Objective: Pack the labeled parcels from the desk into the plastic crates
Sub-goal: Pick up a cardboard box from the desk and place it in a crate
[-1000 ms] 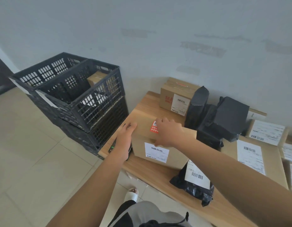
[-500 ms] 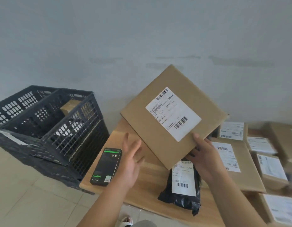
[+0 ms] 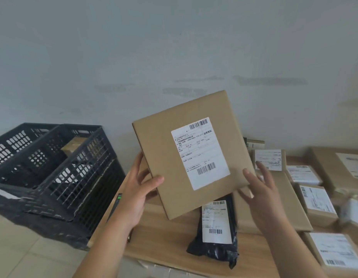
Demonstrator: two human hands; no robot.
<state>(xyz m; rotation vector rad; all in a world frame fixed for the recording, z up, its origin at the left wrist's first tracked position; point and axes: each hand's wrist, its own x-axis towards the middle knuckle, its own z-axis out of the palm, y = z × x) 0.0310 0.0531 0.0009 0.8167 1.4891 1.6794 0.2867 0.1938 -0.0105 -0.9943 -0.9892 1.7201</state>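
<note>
Holding a flat cardboard box [image 3: 191, 155] up above the tabletop [image 3: 166, 235], the person tilts its white shipping label [image 3: 200, 153] toward the head camera, the only view. The left hand [image 3: 137, 194] grips the box's left edge, thumb curled over the front face and fingers behind it. The right hand [image 3: 260, 195] is at the box's lower right corner with its fingers spread and fairly straight, thumb tip on the front face (whether the fingers actually clasp the corner cannot be told).

Below the box, a black poly bag [image 3: 214, 231] with a white label lies on the wood near the front edge. To the right, several labeled cardboard parcels [image 3: 316, 201] sit close together across the tabletop. On the left, just beside the tabletop's end, stand black plastic crates [image 3: 59, 177], stacked, and a small brown box [image 3: 73, 145] shows inside an upper one. A dark handheld device [image 3: 116, 203] lies at the tabletop's left edge, mostly hidden by the left wrist.
</note>
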